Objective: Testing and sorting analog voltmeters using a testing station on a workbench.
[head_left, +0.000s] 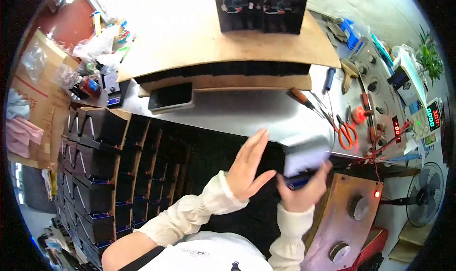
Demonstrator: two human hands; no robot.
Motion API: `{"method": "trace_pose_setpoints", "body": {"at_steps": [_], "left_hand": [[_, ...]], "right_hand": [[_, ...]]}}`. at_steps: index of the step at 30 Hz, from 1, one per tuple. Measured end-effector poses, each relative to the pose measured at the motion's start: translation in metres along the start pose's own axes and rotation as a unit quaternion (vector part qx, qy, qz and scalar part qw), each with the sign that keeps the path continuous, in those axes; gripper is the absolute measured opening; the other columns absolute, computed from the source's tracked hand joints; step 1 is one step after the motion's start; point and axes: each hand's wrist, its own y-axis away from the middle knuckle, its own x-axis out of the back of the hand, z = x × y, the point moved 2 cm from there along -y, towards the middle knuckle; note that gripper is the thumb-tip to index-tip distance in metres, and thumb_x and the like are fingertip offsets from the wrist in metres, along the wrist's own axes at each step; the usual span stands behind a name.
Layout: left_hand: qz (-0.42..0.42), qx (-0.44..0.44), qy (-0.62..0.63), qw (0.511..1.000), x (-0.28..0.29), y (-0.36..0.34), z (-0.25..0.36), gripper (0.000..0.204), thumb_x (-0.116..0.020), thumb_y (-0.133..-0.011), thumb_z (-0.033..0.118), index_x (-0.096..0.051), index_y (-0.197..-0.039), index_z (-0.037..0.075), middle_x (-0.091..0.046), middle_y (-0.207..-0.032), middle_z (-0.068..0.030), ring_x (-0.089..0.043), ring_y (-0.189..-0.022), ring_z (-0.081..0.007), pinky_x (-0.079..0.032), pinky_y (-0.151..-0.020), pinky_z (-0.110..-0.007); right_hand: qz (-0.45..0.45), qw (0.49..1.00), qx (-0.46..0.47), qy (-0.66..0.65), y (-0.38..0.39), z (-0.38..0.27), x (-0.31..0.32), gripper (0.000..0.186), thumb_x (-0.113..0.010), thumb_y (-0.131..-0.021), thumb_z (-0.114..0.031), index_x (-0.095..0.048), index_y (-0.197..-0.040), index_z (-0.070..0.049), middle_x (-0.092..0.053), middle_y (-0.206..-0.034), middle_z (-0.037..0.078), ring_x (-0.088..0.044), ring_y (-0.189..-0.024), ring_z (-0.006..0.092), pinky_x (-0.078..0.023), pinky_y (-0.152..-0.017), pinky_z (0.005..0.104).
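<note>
My right hand grips a small box-shaped thing with a pale face and dark, bluish lower edge. Motion smears it, so its exact kind does not show. Thumb and fingers close on its lower sides. To its left, my left hand is raised with its fingers stretched out and the thumb apart, holding nothing. A gap separates that thumb from the box. Both hands are over the dark area in front of the metal bench top. Cream sleeves cover both forearms.
Stacked black open-sided boxes with cardboard between layers stand at left. A phone lies by the cardboard-topped shelf. Orange-handled scissors, a screwdriver and pliers lie right. Nearby are a knobbed metal box and fan.
</note>
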Motion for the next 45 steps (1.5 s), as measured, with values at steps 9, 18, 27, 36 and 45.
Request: {"method": "trace_pose_setpoints", "body": {"at_steps": [9,18,27,36,45], "left_hand": [[-0.007,0.101,0.02,0.995,0.027,-0.044,-0.088,0.127,-0.087,-0.063,0.028,-0.002,-0.157,0.016,-0.043,-0.141,-0.0208,-0.037,-0.136,-0.0373,-0.018,-0.11,-0.057],[-0.064,0.109,0.033,0.991,0.026,-0.055,-0.099,0.127,-0.086,-0.066,0.031,0.001,-0.157,0.02,-0.033,-0.151,-0.0216,-0.031,-0.141,-0.036,-0.016,-0.111,-0.055],[-0.021,0.088,0.012,0.996,0.035,-0.054,-0.081,0.124,-0.086,-0.063,0.029,-0.005,-0.157,0.015,-0.038,-0.146,-0.0217,-0.036,-0.137,-0.0371,-0.02,-0.111,-0.05],[0.095,0.019,-0.064,0.993,0.002,-0.027,-0.009,0.093,-0.082,-0.068,0.011,-0.035,-0.147,-0.002,-0.053,-0.13,-0.0219,-0.051,-0.12,-0.0381,-0.039,-0.104,-0.042],[0.079,0.015,0.009,0.997,-0.005,-0.015,-0.007,0.017,-0.07,-0.075,-0.003,-0.056,-0.066,0.001,-0.066,-0.09,-0.0095,-0.061,-0.1,-0.0305,-0.045,-0.088,-0.04]], "right_hand": [[-0.079,0.994,0.007,-0.077,-0.033,-0.033,-0.058,0.087,-0.081,-0.076,-0.014,-0.031,-0.144,0.009,-0.051,-0.134,0.026,-0.055,-0.117,0.038,-0.046,-0.095,0.0426],[-0.03,0.993,-0.084,-0.08,-0.007,-0.019,-0.043,0.058,-0.073,-0.082,-0.006,-0.05,-0.135,0.001,-0.055,-0.129,0.017,-0.06,-0.11,0.0283,-0.049,-0.087,0.0365],[-0.03,0.996,-0.01,-0.081,-0.027,-0.029,-0.04,0.075,-0.082,-0.073,-0.013,-0.046,-0.138,0.002,-0.052,-0.132,0.021,-0.056,-0.115,0.0329,-0.049,-0.087,0.0369],[-0.035,0.997,0.07,0.019,-0.024,-0.009,-0.043,0.112,-0.086,-0.058,-0.031,-0.028,-0.144,0.011,-0.044,-0.139,0.027,-0.047,-0.123,0.0412,-0.036,-0.101,0.048],[0.302,0.837,-0.314,0.332,0.04,0.181,0.146,0.105,-0.084,-0.064,-0.043,-0.035,-0.142,0.007,-0.053,-0.129,0.028,-0.053,-0.119,0.0413,-0.042,-0.101,0.0478]]}}
